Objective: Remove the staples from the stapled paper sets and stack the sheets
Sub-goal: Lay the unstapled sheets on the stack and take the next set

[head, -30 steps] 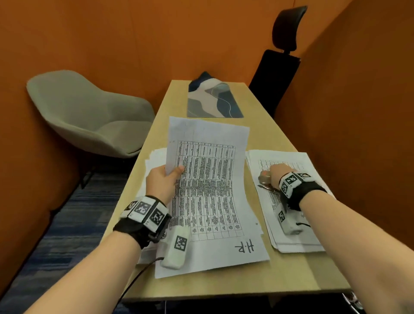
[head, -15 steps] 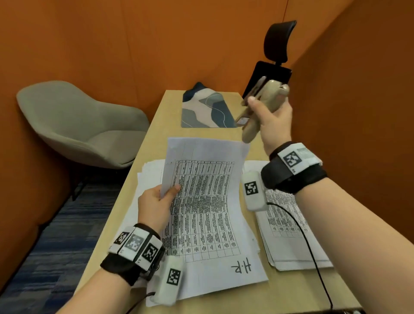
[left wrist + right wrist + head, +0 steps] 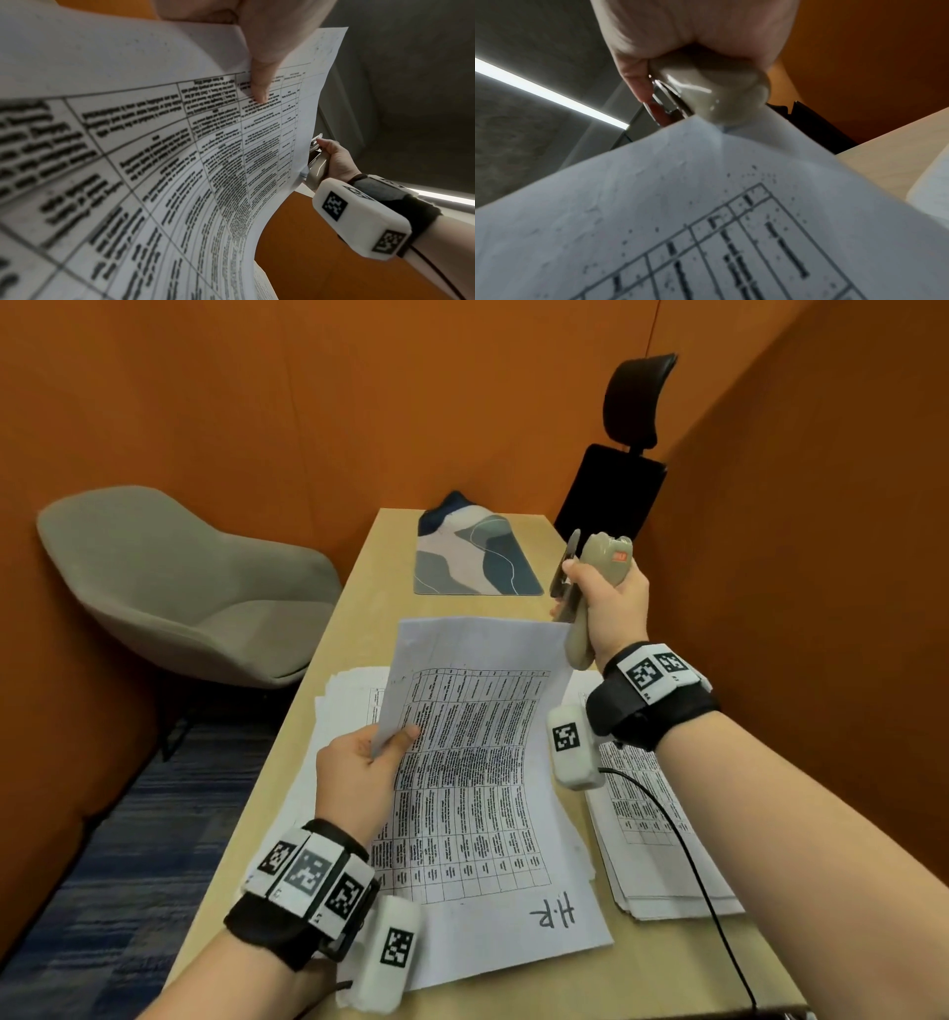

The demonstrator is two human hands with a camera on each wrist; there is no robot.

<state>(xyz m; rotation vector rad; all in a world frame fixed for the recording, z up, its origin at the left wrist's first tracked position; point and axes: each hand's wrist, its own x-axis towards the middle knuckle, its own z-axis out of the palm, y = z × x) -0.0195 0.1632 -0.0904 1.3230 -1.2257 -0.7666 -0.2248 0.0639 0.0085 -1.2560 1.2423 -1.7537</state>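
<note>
My left hand pinches the left edge of a stapled paper set printed with a table, lifting its far end off the wooden table; in the left wrist view the thumb lies on the printed page. My right hand grips a beige staple remover upright, its lower end at the set's far right corner. In the right wrist view the staple remover sits at the paper's corner. No staple is visible.
A stack of printed sheets lies at the right, another pile under the held set at the left. A patterned mat lies at the table's far end. A grey chair stands left, a black office chair behind.
My right hand lifted the staple remover off the right stack, raised it high, then lowered it to the far right corner of the held set. The left hand kept holding the set.
</note>
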